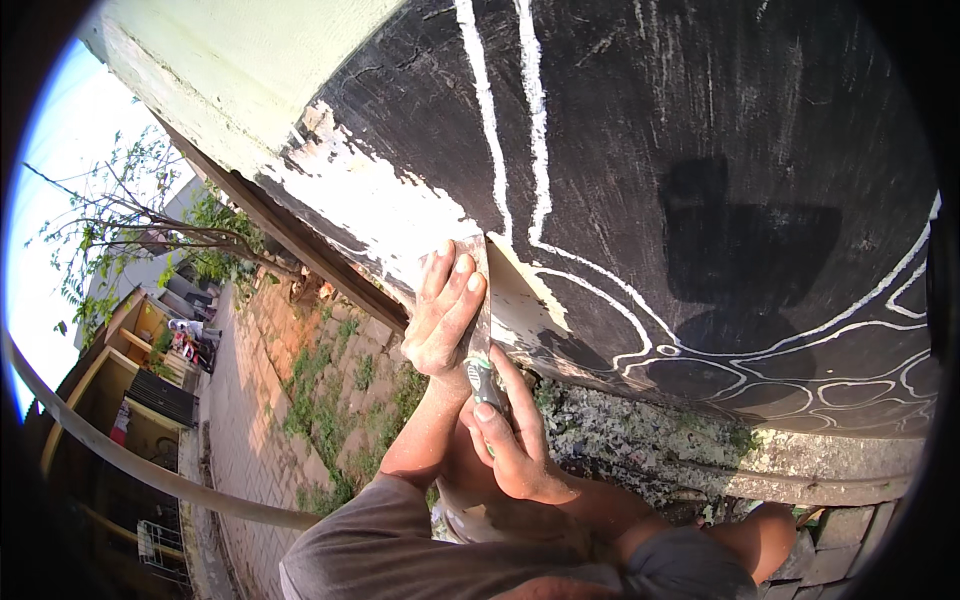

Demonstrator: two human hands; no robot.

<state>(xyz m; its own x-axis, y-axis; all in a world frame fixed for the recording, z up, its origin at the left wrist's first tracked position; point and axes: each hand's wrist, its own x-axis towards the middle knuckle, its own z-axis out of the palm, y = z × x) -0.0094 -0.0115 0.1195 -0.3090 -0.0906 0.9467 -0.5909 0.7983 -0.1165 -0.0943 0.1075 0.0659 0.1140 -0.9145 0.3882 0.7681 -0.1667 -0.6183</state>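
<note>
In the head view, a broad wall painted black with curving white lines (700,120) fills the upper right, and both of the person's bare hands are at work against its left part. The flat metal scraper with a green-and-grey handle (484,330) lies between the hands, its blade up against the wall at the edge of a rough, bright white scraped patch (370,200). The left hand (442,318) is uncurled, its fingers extended close together and laid along the blade, fingertips near the blade's upper end. The right hand (512,440) is closed around the handle, with the thumb on top and the index finger stretched forward beside it. Pale dust covers the left hand's knuckles and wrist.

Just right of the blade is a smaller cream-coloured patch (532,288). A pale green painted section (250,50) adjoins the black paint at the upper left, and a dark shadow (750,240) falls across the black surface at the right. Below the wall runs a rough, moss-stained ledge (640,440). Well apart on the left are a leafy tree (215,235), a paved brick path (250,400) and a red motorbike (197,352).
</note>
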